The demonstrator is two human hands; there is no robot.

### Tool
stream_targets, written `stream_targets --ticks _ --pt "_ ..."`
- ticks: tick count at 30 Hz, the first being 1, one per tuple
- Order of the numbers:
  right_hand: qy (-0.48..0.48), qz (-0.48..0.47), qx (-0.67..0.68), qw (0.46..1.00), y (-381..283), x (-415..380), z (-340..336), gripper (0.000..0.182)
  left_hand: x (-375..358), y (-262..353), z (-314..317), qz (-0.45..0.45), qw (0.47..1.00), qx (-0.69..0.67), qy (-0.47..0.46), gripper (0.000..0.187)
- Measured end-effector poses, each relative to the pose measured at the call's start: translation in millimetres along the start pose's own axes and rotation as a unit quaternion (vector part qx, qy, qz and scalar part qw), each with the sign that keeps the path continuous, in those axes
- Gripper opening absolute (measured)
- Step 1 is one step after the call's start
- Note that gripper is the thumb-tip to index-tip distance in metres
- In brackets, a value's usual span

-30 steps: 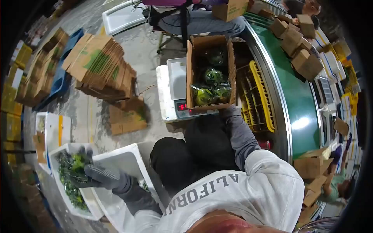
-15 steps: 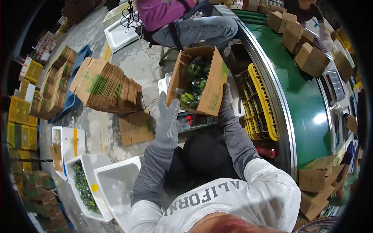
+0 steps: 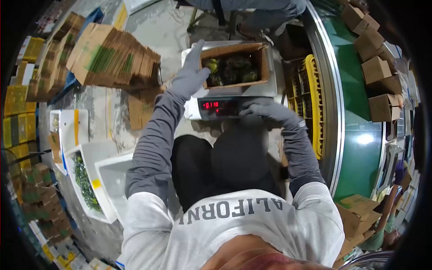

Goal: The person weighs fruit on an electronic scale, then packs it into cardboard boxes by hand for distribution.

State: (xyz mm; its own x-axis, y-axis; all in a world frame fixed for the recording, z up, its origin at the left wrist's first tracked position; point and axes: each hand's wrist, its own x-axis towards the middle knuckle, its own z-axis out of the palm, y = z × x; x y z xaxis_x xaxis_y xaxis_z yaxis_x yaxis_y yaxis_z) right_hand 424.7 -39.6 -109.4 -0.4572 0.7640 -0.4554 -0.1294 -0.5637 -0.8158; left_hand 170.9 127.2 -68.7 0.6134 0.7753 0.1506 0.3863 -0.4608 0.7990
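An open cardboard box (image 3: 264,63) with bagged green produce (image 3: 225,71) inside rests on the platform of a white scale (image 3: 193,108). The red display of the scale (image 3: 210,105) reads -0.110. Against the box's left side is my left hand (image 3: 192,76), in a grey glove, its fingers spread and its thumb at the rim. My right hand (image 3: 265,110), also gloved, lies at the right end of the scale's display panel, away from the box, with its fingers extended.
Stacked flat cartons (image 3: 112,58) stand at left, above white foam boxes (image 3: 92,180) of green produce. At right are a yellow crate (image 3: 312,105) and a green conveyor (image 3: 360,157) with cardboard boxes (image 3: 377,69). Another person's legs (image 3: 270,13) are ahead.
The box has gone from tilted between both hands to level on the scale. My right hand has left the box for the panel. The display has changed, and the view has shifted.
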Motion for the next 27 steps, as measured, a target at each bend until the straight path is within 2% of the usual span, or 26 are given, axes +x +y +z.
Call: stream_targets --ticks 1,3,6,10,14,17,18,21,22,24,25,26,27 --pt "0.022 -0.037 0.031 0.999 -24 -20 9 0.046 -3 10 -4 -0.046 0.999 0.000 0.010 0.077" --pt "0.037 -0.037 -0.074 0.996 -44 -36 -7 0.045 -5 -2 -5 -0.012 0.994 -0.073 0.086 0.076" --pt "0.034 -0.069 -0.075 0.994 -65 -52 -22 0.043 -6 -24 -14 -0.027 0.981 -0.132 0.136 0.074" --pt "0.077 -0.088 -0.130 0.985 -102 -57 -16 0.036 -14 -7 -21 -0.066 0.964 -0.214 0.140 0.066" --pt "0.109 -0.070 -0.269 0.954 -137 -44 -4 0.029 -22 1 -22 -0.097 0.962 -0.226 0.122 0.062" --pt "0.119 -0.173 -0.450 0.868 -153 -23 4 0.028 -24 2 -20 -0.097 0.965 -0.209 0.126 0.059" --pt "0.136 -0.214 -0.518 0.817 -154 -13 2 0.027 -25 0 -18 -0.093 0.967 -0.201 0.128 0.057" --pt "0.165 -0.142 -0.707 0.673 -175 5 25 0.020 -25 12 -15 -0.082 0.976 -0.141 0.142 0.055" --pt "0.203 -0.105 -0.754 0.616 -180 12 39 0.019 -25 17 -13 -0.078 0.979 -0.115 0.147 0.055" --pt "0.241 -0.082 -0.775 0.578 -169 46 34 0.019 -21 14 -10 -0.074 0.987 -0.078 0.119 0.061" --pt "0.224 -0.057 -0.756 0.613 -164 62 32 0.022 -17 11 -9 -0.068 0.990 -0.060 0.106 0.064" --pt "0.189 -0.061 -0.817 0.541 -135 94 4 0.026 -15 -5 -1 0.002 0.992 0.040 0.116 0.061" --pt "0.145 -0.037 -0.797 0.585 -104 123 -24 0.027 -18 -10 4 -0.014 0.992 0.060 0.112 0.061"
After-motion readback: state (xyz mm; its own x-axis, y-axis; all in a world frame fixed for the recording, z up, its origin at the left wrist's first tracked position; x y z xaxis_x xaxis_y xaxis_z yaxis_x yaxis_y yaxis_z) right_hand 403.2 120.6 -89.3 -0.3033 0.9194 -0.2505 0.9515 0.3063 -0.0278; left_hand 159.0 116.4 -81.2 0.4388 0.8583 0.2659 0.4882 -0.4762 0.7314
